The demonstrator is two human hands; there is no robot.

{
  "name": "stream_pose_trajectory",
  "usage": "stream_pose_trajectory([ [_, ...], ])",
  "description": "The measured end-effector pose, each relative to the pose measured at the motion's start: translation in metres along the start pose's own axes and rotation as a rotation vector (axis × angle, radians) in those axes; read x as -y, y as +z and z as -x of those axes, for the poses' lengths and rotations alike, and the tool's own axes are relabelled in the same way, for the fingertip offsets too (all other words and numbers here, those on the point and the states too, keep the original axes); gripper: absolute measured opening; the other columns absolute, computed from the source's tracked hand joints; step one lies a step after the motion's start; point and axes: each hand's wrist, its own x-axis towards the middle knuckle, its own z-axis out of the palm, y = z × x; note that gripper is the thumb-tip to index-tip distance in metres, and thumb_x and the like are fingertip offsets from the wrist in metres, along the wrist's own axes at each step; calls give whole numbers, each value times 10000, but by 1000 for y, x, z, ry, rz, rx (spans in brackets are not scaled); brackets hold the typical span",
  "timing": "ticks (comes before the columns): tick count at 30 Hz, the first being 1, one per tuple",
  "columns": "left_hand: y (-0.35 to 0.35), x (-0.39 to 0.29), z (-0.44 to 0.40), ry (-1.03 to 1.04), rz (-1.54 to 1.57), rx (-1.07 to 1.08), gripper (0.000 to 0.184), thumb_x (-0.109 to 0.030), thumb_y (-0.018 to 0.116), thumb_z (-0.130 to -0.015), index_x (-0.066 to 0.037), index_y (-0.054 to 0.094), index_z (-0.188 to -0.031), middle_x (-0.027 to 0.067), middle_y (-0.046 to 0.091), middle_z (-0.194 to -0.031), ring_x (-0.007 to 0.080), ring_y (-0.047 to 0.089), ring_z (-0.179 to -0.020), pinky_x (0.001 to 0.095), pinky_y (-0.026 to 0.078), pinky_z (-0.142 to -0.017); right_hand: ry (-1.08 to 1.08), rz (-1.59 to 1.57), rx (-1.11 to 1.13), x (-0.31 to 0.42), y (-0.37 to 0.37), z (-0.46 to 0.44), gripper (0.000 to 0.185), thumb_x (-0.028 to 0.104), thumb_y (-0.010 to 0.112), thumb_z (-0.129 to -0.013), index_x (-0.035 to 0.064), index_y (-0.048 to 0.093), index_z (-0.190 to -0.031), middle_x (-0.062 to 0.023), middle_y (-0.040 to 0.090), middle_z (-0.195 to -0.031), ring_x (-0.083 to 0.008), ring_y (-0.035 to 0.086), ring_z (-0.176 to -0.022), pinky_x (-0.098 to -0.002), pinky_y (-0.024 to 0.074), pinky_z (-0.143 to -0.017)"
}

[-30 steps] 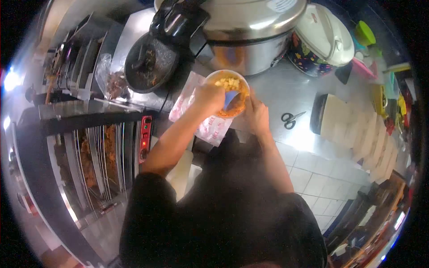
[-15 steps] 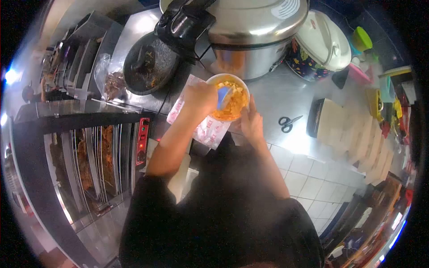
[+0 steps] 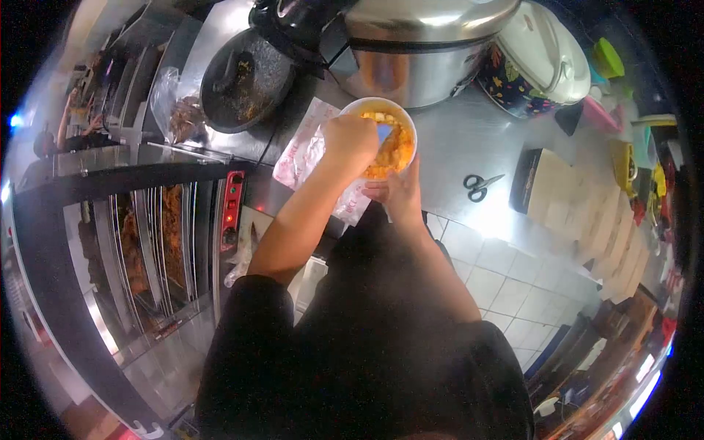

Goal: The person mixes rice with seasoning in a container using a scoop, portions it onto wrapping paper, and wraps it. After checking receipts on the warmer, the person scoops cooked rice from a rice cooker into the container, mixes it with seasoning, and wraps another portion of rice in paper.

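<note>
A white round bowl point(image 3: 412, 125) holds orange-yellow food point(image 3: 396, 152) with paler bits near its far rim. My right hand point(image 3: 402, 196) grips the near right side of this bowl, fingers around its wall. Over the bowl's left part, my left hand point(image 3: 350, 143) is closed on a blue spatula point(image 3: 383, 133); its flat blade reaches into the food, while the handle is hidden in my fist. Beneath my left hand and beside the bowl lies a white paper wrapper point(image 3: 299, 149) with red print.
A large steel rice cooker point(image 3: 411, 70) stands behind the bowl, with a patterned food jar point(image 3: 524, 81) to its right. Black scissors point(image 3: 480, 186) lie on the steel counter point(image 3: 455, 147). A dark stone mortar point(image 3: 271, 81) and a glass warming cabinet point(image 3: 51, 220) are at left.
The bowl and both hands sit slightly higher in view. My left hand has moved further over the bowl, covering more of the spatula. My right hand has shifted to the bowl's near side.
</note>
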Motion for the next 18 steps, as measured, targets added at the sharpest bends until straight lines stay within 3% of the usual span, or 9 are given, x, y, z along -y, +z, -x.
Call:
stream_pose_trajectory([
  [1,-7,-1,1,9,-6,5,142,-176,640,-796,-92,753,-810,114,733,-799,276,724,-740,418,552,-619,27,-19,-5,1,0,3,723,99,342,-1034,206,-160,-1543,-263,639,-940,-299,704,-715,-392,616,-653],
  [3,-18,-6,4,-114,-2,-45,208,-167,572,-855,-61,751,-853,153,734,-867,318,724,-775,477,558,-714,-3,-20,-9,-1,2,1,721,99,344,-1036,201,-158,-1543,-260,642,-946,-293,706,-716,-389,616,-656],
  [6,-9,-7,7,-46,17,62,194,-157,581,-854,-67,752,-847,154,730,-863,323,722,-777,458,561,-694,14,13,-20,-2,2,7,725,104,350,-1041,190,-165,-1544,-253,650,-953,-283,710,-717,-382,617,-662],
  [10,-20,-7,20,-107,26,-37,178,-148,588,-850,-72,749,-840,150,726,-849,328,722,-774,442,562,-675,19,40,-6,7,0,7,781,57,359,-1043,181,-239,-1528,-243,636,-1037,-259,710,-731,-377,629,-693],
  [12,-9,-19,29,-53,-66,72,157,-176,593,-856,-106,734,-858,113,725,-844,286,722,-807,414,553,-682,4,-5,-3,4,0,7,781,51,365,-1041,194,-223,-1535,-239,643,-1019,-260,710,-726,-373,630,-686],
  [15,-21,-11,28,-89,-106,-74,157,-168,586,-860,-87,721,-863,134,719,-831,301,721,-785,422,559,-653,5,-21,3,10,1,5,785,43,374,-1037,212,-202,-1544,-234,655,-994,-260,712,-730,-373,631,-678],
  [18,0,-8,32,-6,-62,116,169,-168,578,-866,-61,706,-893,152,717,-831,320,720,-776,445,566,-658,-6,7,2,-5,-5,8,797,45,391,-1030,212,-192,-1547,-235,663,-983,-261,717,-738,-382,630,-676],
])
